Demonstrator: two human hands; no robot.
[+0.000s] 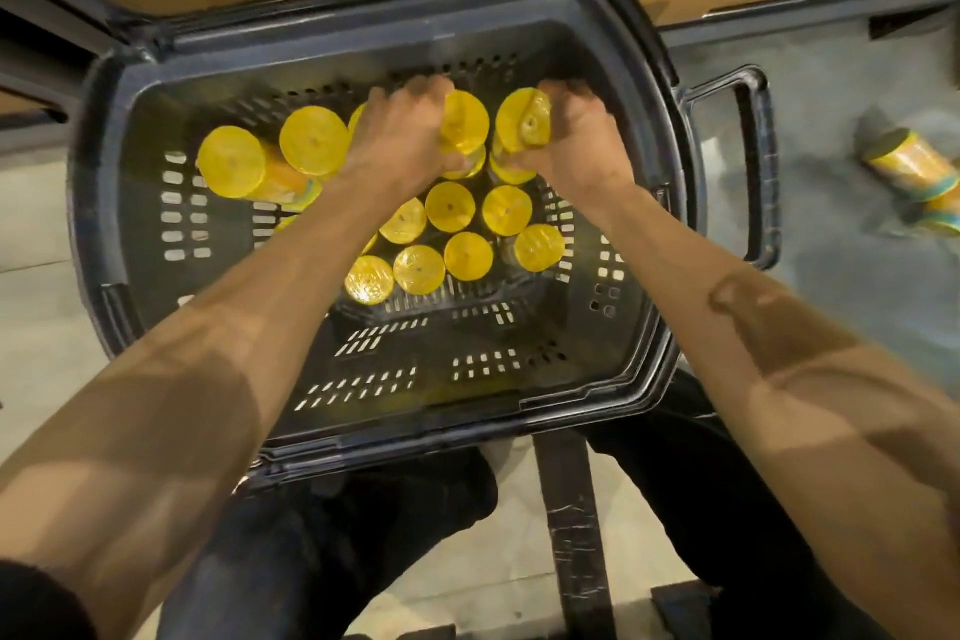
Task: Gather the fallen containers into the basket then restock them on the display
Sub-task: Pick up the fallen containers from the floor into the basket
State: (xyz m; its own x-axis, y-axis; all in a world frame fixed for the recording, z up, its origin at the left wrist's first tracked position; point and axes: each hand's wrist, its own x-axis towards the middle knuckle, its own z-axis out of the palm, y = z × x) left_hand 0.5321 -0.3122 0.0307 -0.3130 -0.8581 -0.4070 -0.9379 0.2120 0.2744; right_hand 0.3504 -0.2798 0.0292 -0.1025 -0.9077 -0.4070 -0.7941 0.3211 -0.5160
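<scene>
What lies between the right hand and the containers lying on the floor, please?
In the head view, between the right hand and the floor containers come the basket's rim, its handle, then bare grey floor.

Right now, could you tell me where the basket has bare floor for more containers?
Basket: bare room between its near wall and the standing containers, widest toward the near left corner. Crowded: middle and far side, where left hand and right hand grip containers.

The basket (644, 203) looks like matt dark plastic; the lids (450, 206) are glossy yellow, probably film-wrapped; the floor (831, 83) is smooth grey.
</scene>
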